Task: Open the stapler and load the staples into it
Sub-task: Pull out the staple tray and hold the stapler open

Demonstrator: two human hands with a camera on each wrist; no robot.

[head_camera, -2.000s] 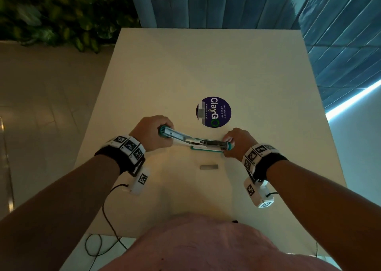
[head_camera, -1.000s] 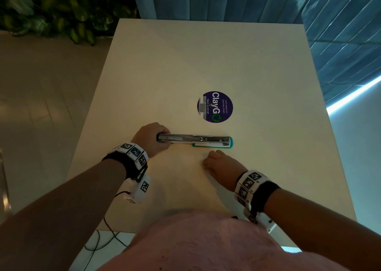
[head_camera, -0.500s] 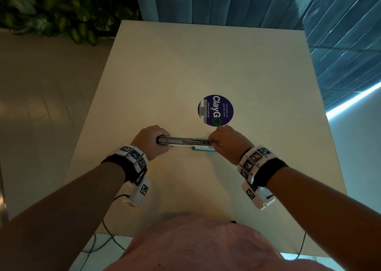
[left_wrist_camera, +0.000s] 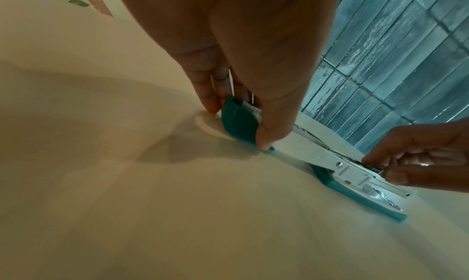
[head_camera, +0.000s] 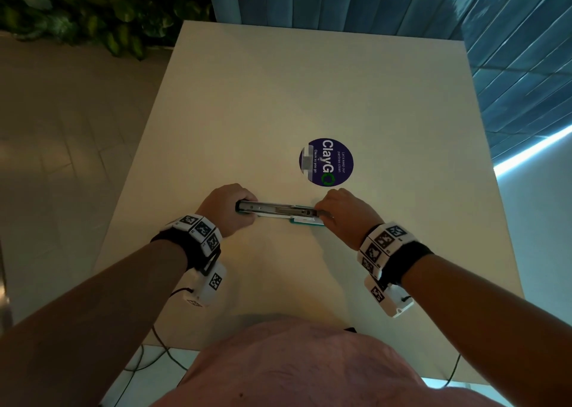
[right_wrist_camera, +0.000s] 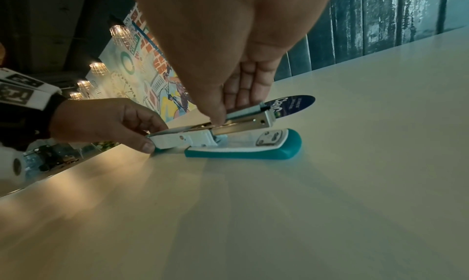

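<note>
Lying flat between both hands near the front of the smooth cream table (head_camera: 309, 81), the teal plastic stapler with its long metal magazine (head_camera: 278, 209) is swung open. The left hand (head_camera: 224, 210) curls thumb and fingers around the teal cover end. The right hand (head_camera: 346, 216) pinches a silver strip of staples (right_wrist_camera: 245, 111) onto the shiny channel's front, above the rounded teal base. A round dark-blue sticker (head_camera: 326, 162) lies just beyond.

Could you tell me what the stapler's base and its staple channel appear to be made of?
The stapler's teal base looks like matte moulded plastic: uniform colour, rounded edges, soft sheen. The staple channel looks like bright metal, probably steel: silvery, sharply folded, with glints. A metal-look anvil plate sits in the base.
</note>
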